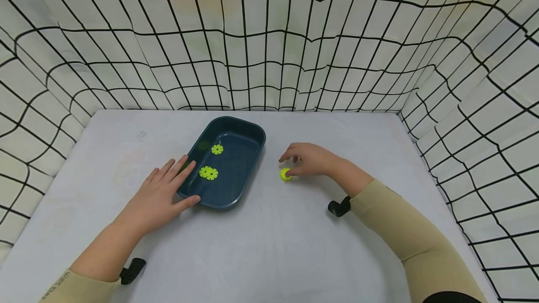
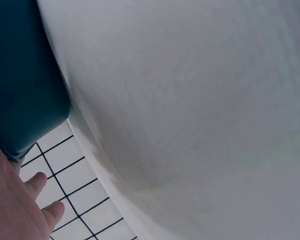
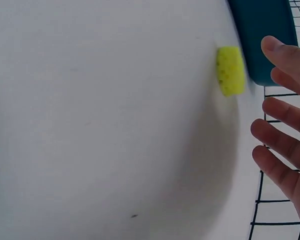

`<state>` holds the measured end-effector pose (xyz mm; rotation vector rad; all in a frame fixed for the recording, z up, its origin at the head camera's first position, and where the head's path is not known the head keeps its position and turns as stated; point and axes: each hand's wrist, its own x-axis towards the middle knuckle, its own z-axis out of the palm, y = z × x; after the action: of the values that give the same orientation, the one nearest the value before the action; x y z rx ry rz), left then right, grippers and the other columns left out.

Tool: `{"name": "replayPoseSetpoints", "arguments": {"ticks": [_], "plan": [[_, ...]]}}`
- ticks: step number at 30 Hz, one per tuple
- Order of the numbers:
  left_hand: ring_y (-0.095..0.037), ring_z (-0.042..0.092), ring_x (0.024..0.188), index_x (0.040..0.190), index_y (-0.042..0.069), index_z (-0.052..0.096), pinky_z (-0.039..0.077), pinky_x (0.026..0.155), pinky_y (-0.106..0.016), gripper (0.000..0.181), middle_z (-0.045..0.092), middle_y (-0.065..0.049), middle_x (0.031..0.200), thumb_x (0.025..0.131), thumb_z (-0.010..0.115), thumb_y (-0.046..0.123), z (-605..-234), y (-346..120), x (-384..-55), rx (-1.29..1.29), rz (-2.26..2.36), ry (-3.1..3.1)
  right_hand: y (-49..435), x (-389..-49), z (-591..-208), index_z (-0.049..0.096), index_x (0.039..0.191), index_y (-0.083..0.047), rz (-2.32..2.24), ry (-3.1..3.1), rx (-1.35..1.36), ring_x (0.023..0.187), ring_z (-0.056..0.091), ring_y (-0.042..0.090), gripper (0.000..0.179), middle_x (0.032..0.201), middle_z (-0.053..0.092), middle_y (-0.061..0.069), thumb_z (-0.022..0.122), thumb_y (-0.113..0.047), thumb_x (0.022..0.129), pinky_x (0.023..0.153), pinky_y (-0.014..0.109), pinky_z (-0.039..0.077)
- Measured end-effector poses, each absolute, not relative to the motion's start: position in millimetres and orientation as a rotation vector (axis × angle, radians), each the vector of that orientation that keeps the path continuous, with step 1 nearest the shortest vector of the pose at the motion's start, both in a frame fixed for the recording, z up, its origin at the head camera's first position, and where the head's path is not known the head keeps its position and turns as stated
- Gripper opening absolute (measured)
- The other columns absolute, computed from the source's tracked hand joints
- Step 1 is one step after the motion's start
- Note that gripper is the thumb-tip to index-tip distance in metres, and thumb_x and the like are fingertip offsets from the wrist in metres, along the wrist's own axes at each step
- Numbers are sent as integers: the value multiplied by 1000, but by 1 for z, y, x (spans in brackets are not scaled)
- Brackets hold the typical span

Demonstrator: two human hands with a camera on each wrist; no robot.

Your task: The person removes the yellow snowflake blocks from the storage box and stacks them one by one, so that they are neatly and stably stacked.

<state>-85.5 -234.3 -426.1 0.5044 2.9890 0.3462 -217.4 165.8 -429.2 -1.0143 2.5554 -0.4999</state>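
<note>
A dark blue-green tray (image 1: pixel 227 190) stands left of the table's middle. My left hand (image 1: pixel 157 200) lies against its near left side, fingers spread at the rim and thumb by the near corner. The left wrist view shows the tray's outer wall (image 2: pixel 25 75) and part of that hand (image 2: pixel 12 205). Several yellow-green notched discs lie in the tray, one disc (image 1: pixel 217 149) apart from an overlapping pair (image 1: pixel 208 173). Right of the tray, a short stack of such discs (image 3: pixel 230 71) rests on the table. My right hand (image 1: pixel 313 159) hovers over it with fingers loosely bent and apart, holding nothing.
A white-covered table (image 1: pixel 269 256) carries everything. Black wire grid panels (image 1: pixel 265 46) backed with white sheets rise behind it and along both sides. A small black device (image 1: pixel 339 206) sits at the right wrist, another (image 1: pixel 132 271) at the left.
</note>
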Motion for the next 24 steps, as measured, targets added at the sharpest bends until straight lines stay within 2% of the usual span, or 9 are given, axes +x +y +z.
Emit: {"name": "replayPoseSetpoints", "arguments": {"ticks": [6, 12, 16, 20, 24], "plan": [[-42, 12, 149, 161, 19, 15, 12, 115, -66, 95, 10, -12, 166, 90, 49, 73, -426, -234, -86, 508, 344, 2992, 163, -224, -415, 72, 121, -18, -678, 2492, -1016, 99, 60, 16, 38, 117, 66, 0, 79, -33, 86, 89, 32, 51], [-42, 13, 149, 161, 19, 16, 12, 115, -66, 95, 11, -12, 166, 90, 50, 72, -426, -234, -85, 506, 343, 2991, 156, -235, -404, 70, 124, -15, -784, 2427, -957, 96, 60, 13, 43, 123, 66, 3, 79, -33, 86, 84, 31, 53], [-42, 12, 149, 161, 19, 16, 12, 115, -66, 95, 10, -12, 166, 90, 50, 73, -425, -234, -85, 503, 346, 2990, 148, -244, -392, 68, 126, -15, -849, 2382, -891, 100, 60, 16, 46, 125, 65, 4, 80, -33, 85, 82, 34, 53], [-42, 12, 149, 161, 19, 16, 13, 115, -65, 95, 10, -12, 166, 90, 50, 73, -425, -234, -86, 504, 344, 2989, 138, -254, -381, 67, 127, -16, -860, 2345, -861, 106, 60, 20, 47, 118, 65, 2, 79, -35, 85, 83, 36, 53], [-42, 13, 149, 161, 19, 16, 13, 115, -65, 95, 10, -12, 166, 89, 50, 73, -425, -233, -86, 502, 347, 2986, 123, -265, -373, 66, 129, -14, -870, 2268, -833, 103, 64, 22, 48, 112, 64, -1, 78, -34, 87, 85, 37, 54]]}}
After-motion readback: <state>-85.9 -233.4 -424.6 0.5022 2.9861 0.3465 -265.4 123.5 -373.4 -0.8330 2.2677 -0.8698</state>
